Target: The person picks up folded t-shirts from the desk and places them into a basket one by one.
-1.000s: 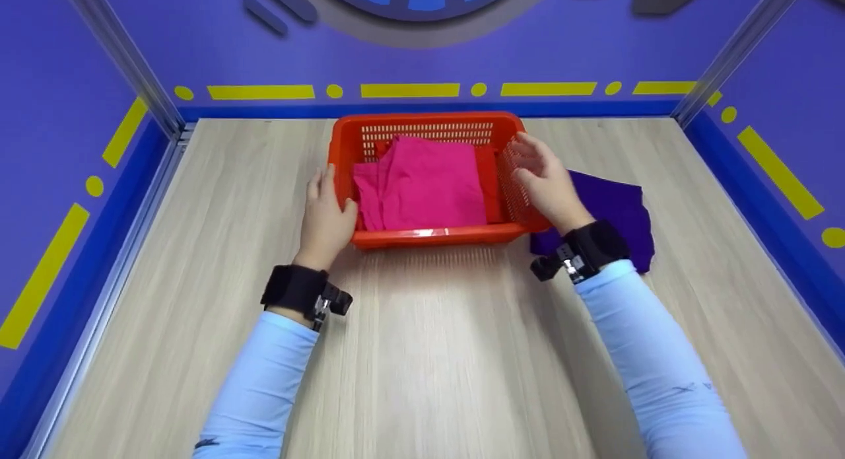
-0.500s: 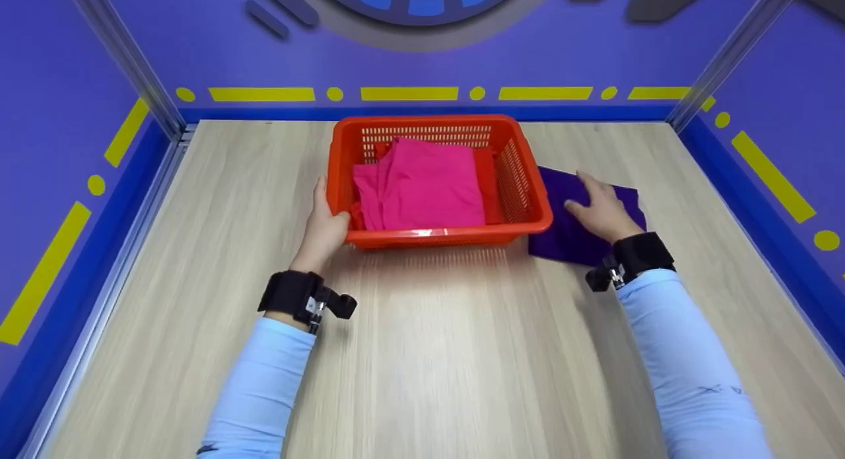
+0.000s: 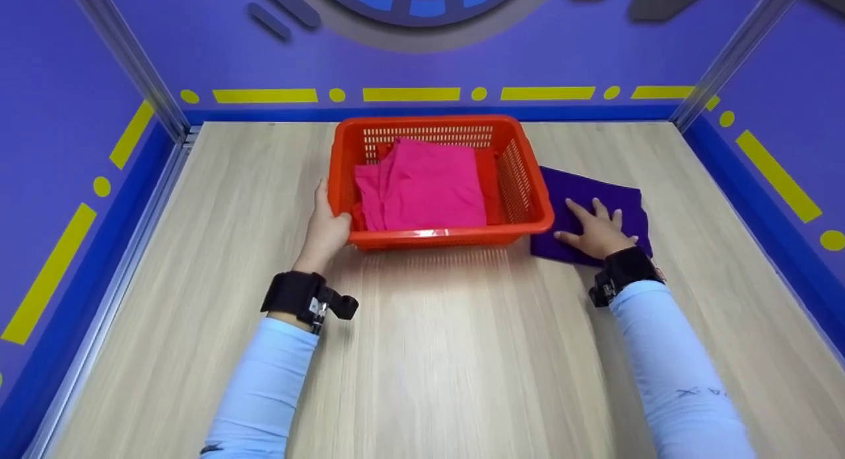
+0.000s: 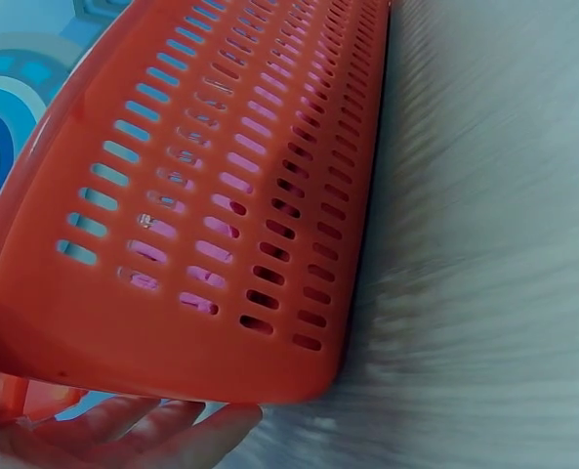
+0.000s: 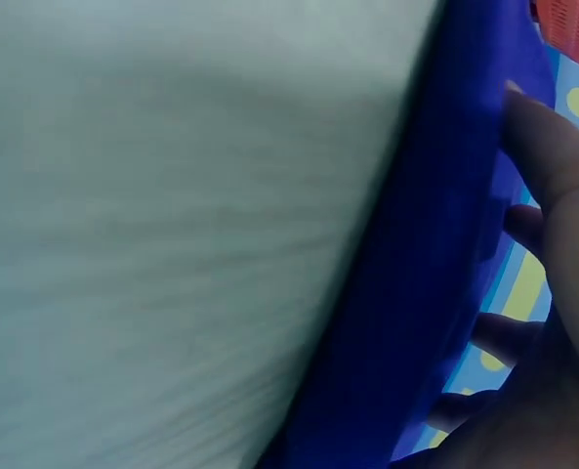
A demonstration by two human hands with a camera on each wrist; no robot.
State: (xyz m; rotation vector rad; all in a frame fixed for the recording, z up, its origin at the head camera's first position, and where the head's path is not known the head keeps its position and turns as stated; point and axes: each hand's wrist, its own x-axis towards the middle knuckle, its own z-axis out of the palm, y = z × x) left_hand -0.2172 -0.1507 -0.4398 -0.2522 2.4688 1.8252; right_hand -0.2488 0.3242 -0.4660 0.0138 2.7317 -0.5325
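left hand (image 3: pixel 325 229): orange basket (image 3: pixel 441 234) gripped at its 8 o'clock corner, steadying it | right hand (image 3: pixel 595 229): fingers spread flat, purple cloth (image 3: pixel 614 198) pinned to worktop (image 3: pixel 449 353) at basket's 3 o'clock

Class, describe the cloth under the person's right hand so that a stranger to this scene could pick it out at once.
Start at the orange slotted plastic basket in the middle of the pale wooden table. On the table just right of it, outside it, lies a folded dark purple cloth with the right hand spread flat on it. The only other cloth, a folded pink cloth, lies inside the basket.
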